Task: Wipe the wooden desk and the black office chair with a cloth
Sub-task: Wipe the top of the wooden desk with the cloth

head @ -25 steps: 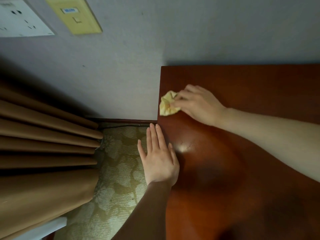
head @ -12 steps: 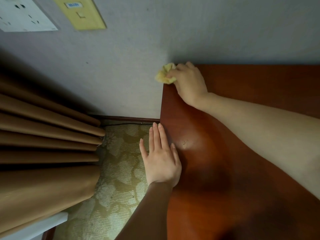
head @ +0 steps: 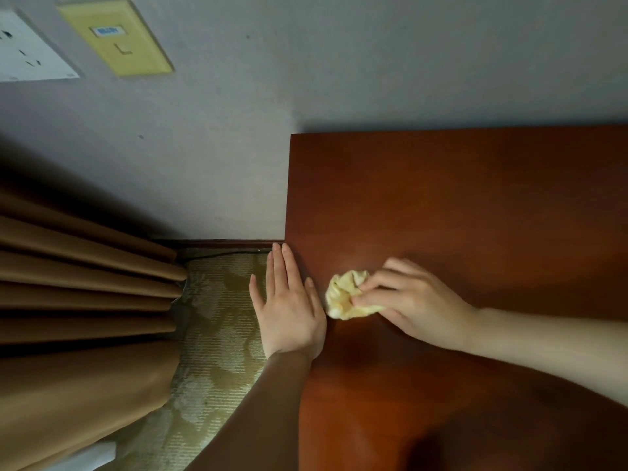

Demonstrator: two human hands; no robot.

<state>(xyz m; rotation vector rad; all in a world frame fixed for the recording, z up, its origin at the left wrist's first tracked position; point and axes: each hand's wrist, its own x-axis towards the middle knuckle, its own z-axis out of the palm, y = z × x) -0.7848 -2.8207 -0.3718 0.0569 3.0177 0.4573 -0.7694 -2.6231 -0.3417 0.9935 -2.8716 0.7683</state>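
A grey wall (head: 306, 79) fills the space beyond both hands. The red-brown wooden table (head: 475, 198) butts against it and spreads under and to the right of the right hand (head: 414, 300). Brown curtain (head: 68, 300) folds hang well left of the left hand (head: 289, 307), with patterned carpet (head: 217, 317) between. The left hand lies flat along the table's left edge, fingers straight and together, thumb on the top. The right hand rests just to its right, fingers curled round a crumpled yellow cloth (head: 343, 297). The cloth juts from those fingertips toward the left thumb, just beside it; whether they touch is unclear. A yellow plate (head: 115, 35) and a white socket (head: 27, 52) sit on the wall far beyond the left hand.
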